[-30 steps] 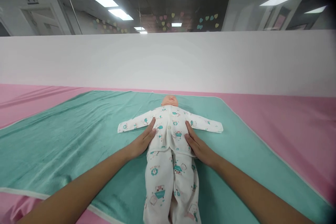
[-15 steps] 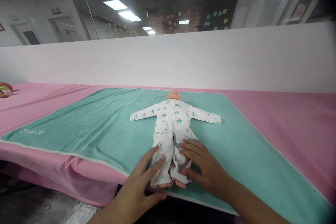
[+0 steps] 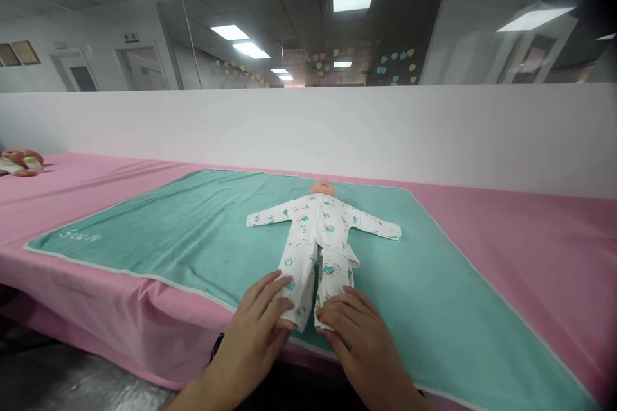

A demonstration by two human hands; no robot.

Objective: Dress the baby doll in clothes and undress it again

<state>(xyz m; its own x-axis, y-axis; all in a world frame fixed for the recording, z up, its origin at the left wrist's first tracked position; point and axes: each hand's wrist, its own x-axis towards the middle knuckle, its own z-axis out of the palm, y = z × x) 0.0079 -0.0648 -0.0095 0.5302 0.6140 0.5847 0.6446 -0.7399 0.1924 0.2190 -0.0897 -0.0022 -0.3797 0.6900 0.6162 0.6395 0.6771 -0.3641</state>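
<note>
Doll trousers (image 3: 303, 277) had lower legs seemingly pinched by left hand (image 3: 256, 329) and right hand (image 3: 362, 337); uneven tugging could twist them.

doll (image 3: 320, 221) laid on a towel (image 3: 409, 308), sheet (image 3: 540, 231) spread underneath, wall (image 3: 308, 131) set behind, left hand (image 3: 256, 321) and right hand (image 3: 360, 334) parked at the trouser cuffs (image 3: 301, 322), some stuff (image 3: 22, 160) kept far left

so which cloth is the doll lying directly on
The green cloth, with white lettering, directly under the doll; the pink cloth is spread beneath the green.
</note>
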